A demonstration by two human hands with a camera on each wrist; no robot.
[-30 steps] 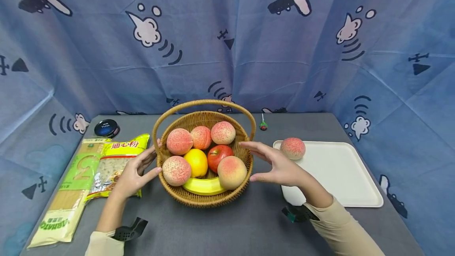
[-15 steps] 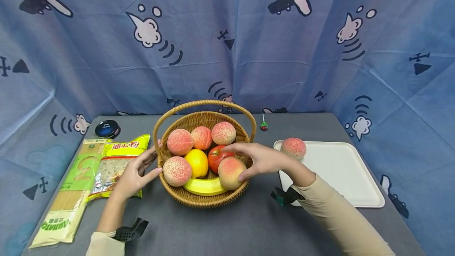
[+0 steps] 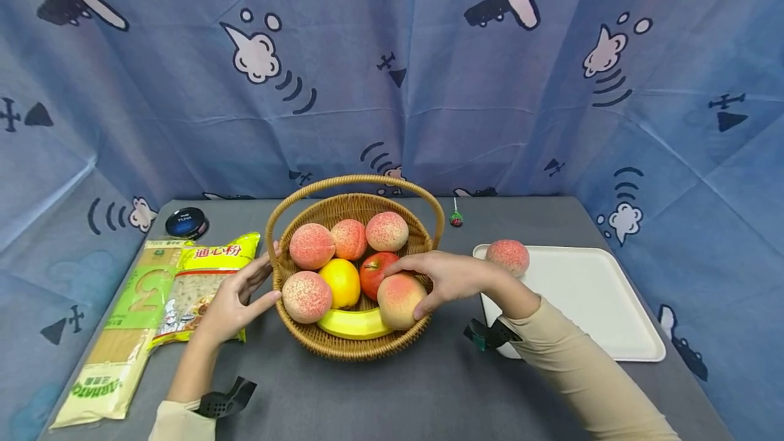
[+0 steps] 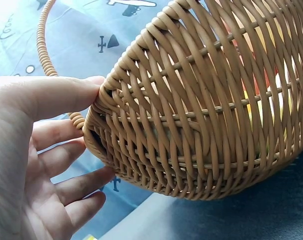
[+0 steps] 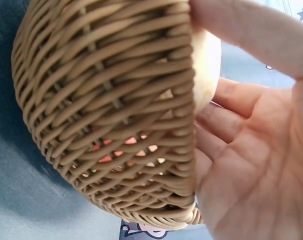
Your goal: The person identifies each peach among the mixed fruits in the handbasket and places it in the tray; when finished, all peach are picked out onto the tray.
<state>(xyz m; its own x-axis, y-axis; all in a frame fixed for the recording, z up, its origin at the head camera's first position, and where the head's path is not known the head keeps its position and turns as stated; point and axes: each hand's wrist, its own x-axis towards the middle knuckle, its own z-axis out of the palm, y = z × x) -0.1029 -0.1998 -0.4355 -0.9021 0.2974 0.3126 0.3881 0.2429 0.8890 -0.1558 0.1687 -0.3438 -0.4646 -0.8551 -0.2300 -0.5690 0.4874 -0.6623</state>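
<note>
In the head view a wicker basket [image 3: 352,352] with a tall hoop handle stands mid-table, filled with fruit. My right hand [image 3: 456,279] reaches over its right rim and grips a yellow-orange peach [image 3: 401,299], thumb at the front and fingers behind. In the right wrist view the basket wall hides most of that peach [image 5: 207,67]. Beside it lie a red apple [image 3: 373,274], an orange [image 3: 341,283] and a banana [image 3: 354,323]. My left hand [image 3: 229,303] touches the basket's left side with thumb and fingers spread; in the left wrist view the thumb meets the rim [image 4: 141,42].
Several pink peaches [image 3: 312,246] fill the basket's back and left. A white tray [image 3: 588,298] on the right bears another peach [image 3: 508,257]. Left lie a pasta bag [image 3: 205,278], a noodle pack [image 3: 122,332] and a tuna tin [image 3: 186,222]. Behind the basket is a lollipop [image 3: 456,218].
My right hand has moved left from beside the basket's right rim onto the yellow-orange peach and closed round it. My left hand stays at the basket's left side.
</note>
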